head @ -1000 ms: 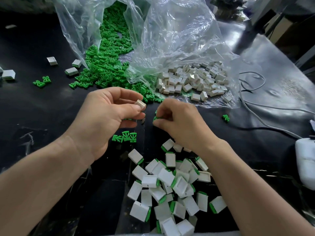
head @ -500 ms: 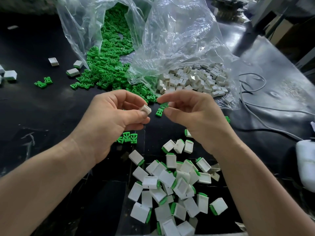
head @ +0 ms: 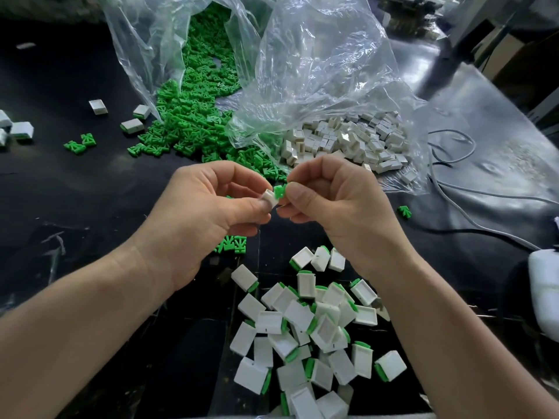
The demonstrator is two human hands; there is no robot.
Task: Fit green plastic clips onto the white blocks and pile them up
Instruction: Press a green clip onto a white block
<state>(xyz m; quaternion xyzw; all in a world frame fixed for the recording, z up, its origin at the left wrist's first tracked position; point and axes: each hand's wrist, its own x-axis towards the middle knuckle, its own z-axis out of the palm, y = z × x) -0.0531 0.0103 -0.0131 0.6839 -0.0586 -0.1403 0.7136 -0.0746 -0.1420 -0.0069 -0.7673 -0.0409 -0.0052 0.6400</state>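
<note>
Frame centre: left hand [head: 208,219] pinches white block [head: 270,198]; right hand [head: 335,207] pinches green clip [head: 279,192], touching block's right end (probably unseated).

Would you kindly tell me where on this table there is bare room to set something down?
Bare black table lies left of the left hand, between the stray green clips and the forearm. Crowded: the green clip heap, the bag of white blocks, and the finished pile at the near edge.

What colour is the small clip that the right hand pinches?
Bright green; the clip shows best in the head view.
</note>
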